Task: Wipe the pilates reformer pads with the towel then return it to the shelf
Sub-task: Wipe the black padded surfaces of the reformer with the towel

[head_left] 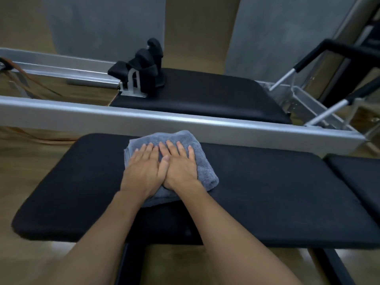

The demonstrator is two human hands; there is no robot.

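Note:
A folded grey-blue towel (205, 161) lies near the far edge of a large black pad (267, 192) in front of me. My left hand (144, 169) and my right hand (181, 167) rest flat on top of the towel, side by side, thumbs touching and fingers spread, pressing it onto the pad. Neither hand grips the cloth. A second black pad (205, 95) belongs to the reformer carriage beyond the silver rail. The shelf is not in view.
A silver frame rail (144, 118) crosses between the two pads. Black shoulder rests (144, 64) stand on the far carriage's left end. A foot bar with black grips (320, 52) rises at right. Another black pad (362, 175) adjoins on the right. The floor is wood.

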